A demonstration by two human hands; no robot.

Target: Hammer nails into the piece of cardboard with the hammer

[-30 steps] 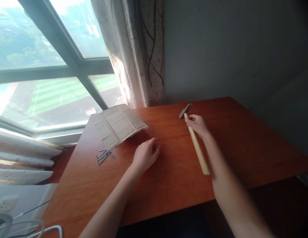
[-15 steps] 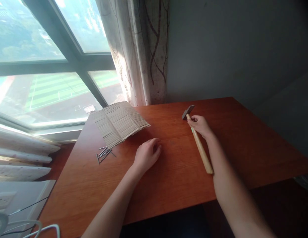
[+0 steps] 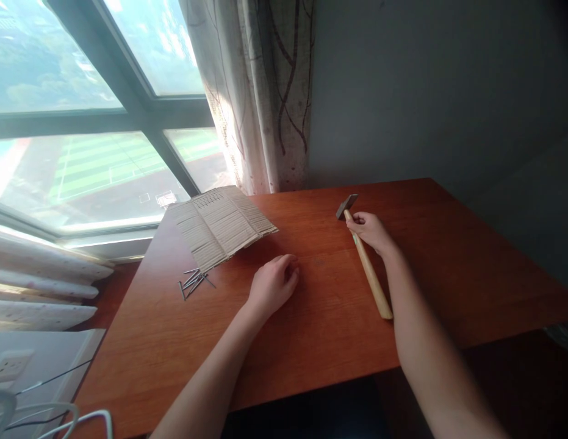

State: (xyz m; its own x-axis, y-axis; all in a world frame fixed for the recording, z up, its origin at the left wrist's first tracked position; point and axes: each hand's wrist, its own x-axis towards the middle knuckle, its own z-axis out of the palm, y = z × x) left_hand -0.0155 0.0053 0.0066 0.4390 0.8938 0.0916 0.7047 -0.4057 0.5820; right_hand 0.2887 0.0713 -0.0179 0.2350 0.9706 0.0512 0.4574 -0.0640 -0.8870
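Two bare hands reach over a reddish-brown wooden surface (image 3: 311, 341). The right hand (image 3: 370, 230), on the right side of the scene, has its grip closed around the wooden handle of a hammer (image 3: 371, 274), just below the metal head. That head points to the far side, while the handle slants toward the near side and ends beside the right forearm; whether the two touch, I cannot tell. The left hand (image 3: 271, 283) rests near the middle of the surface, its grip loosely curled with a narrow space between thumb and fingers.

Far and to the left of this hand lies a ridged, creased piece of cardboard (image 3: 219, 228), its right edge raised above the surface over a dark shadow. Rows of small dark marks cross its far part. Several nails (image 3: 192, 283) lie in a loose, crossed pile by its near corner, left of the left hand. A window (image 3: 146, 116) fills the far left, with a patterned curtain (image 3: 260, 97) beside it; white cables (image 3: 94, 416) show at the near left.
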